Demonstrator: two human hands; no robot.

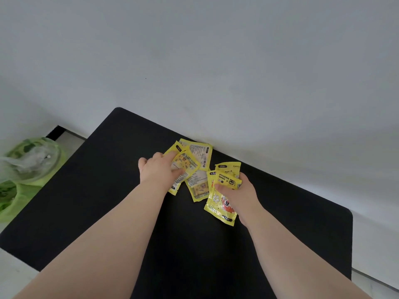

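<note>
While the left hand (pixel 158 169) pinches 1 yellow foil packet (pixel 187 163) on the black mat (pixel 103 190), the right hand (pixel 239 194) grips a stack of such packets (pixel 217 205). Its thumb (pixel 219 187) presses on top.

Two bare forearms stretched forward, side by side. The left hand (pixel 158 170) pinched a yellow packet (pixel 187 164) between thumb and fingers; the right hand (pixel 240 194) gripped a packet stack (pixel 218 203), thumb pressed on top.

Glossy plastic sachets (pixel 220 203); matt black cloth mat (pixel 108 190)
</note>
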